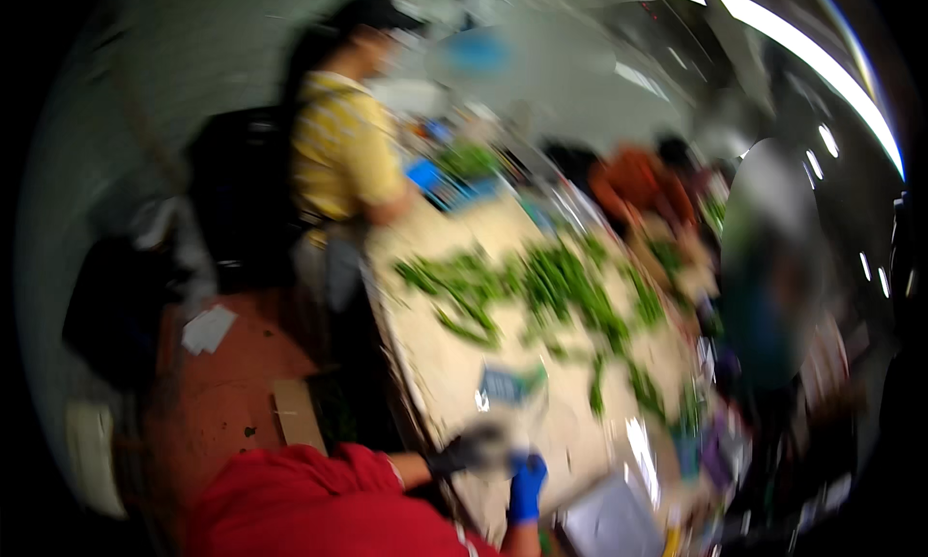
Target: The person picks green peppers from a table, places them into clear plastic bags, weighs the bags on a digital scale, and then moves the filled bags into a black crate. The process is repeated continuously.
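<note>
Motion blur softens the whole view. My left hand [467, 450], in a dark glove, is over the near edge of a pale tabletop [573, 434]. Beside it is my right hand [528, 484] in a blue glove, its fingers bent. A whitish blur lies between the two hands, and whether either one grips anything is unclear. Just beyond them lies a clear plastic packet [504, 384] with a blue and green print. Loose long green vegetable pods [565, 282] are spread across the table farther out.
A person in a yellow top [341, 144] stands at the table's left side. Another in orange [638, 184] bends over at the far right. A blue basket [457, 195] of greens is at the far end. A grey-white tray or scale [612, 517] sits near my right hand.
</note>
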Motion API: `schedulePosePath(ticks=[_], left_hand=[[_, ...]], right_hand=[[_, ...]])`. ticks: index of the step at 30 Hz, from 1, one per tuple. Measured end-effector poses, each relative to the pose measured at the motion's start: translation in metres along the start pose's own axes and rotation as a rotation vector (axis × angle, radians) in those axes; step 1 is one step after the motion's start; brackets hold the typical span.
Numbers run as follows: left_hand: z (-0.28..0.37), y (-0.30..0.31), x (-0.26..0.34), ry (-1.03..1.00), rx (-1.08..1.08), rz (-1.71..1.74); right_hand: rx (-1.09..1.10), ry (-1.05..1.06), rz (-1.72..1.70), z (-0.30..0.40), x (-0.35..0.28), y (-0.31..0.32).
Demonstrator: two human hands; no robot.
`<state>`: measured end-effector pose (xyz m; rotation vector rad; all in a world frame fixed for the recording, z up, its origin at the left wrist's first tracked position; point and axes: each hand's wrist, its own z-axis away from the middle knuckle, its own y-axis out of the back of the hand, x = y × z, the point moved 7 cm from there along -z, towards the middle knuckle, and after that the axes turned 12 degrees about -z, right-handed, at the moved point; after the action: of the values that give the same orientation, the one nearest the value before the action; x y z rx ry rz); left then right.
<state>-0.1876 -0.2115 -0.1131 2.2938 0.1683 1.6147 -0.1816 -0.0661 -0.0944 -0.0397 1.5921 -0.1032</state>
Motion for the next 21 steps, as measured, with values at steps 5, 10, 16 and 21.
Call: schedulePosePath(ticks=[5,10,16,21], left_hand=[[-0.021,-0.029,-0.008,0.226,-0.192,0.175],[-0.042,0.009,-0.005,-0.273,0.01,-0.533],[-0.041,-0.064,-0.115,-0.192,0.154,0.654],[-0.031,-0.023,-0.044,0.269,-0.119,0.744]], right_hand=[[0.092,-0.152,-0.137,-0.022,0.027,0.033],[0.038,-0.13,-0.22,-0.012,0.007,0.033],[0.029,-0.088,-0.04,-0.016,0.008,0.019],[0.123,-0.091,-0.311,-0.027,-0.032,0.005]])
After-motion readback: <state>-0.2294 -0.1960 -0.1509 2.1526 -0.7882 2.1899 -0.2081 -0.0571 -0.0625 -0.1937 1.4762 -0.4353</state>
